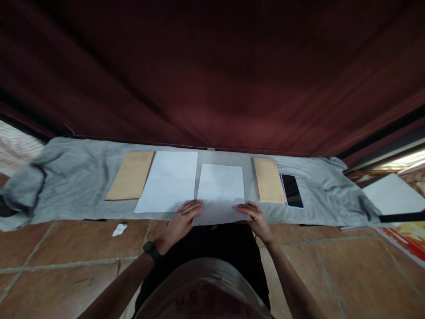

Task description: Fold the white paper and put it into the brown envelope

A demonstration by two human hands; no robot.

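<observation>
A white sheet of paper (221,184) lies in front of me, its near edge reaching the front of the cloth-covered surface. My left hand (186,217) grips the sheet's near left side, fingers on top and thumb hidden. At the near right side my right hand (255,218) holds the same sheet in a like way. Just left of it rests a wider stack of white paper (171,181) with a faint crease across the middle. Beyond that stack lies a brown envelope (132,175), partly beside its edge. To the right is a second, narrower brown envelope (269,179).
A phone (292,190) with a dark screen lies against the right envelope. Grey cloth (86,177) covers the long narrow surface. A dark red curtain (212,79) hangs right behind it. On the tiled floor is a crumpled white scrap (120,229). A white panel (393,195) stands far right.
</observation>
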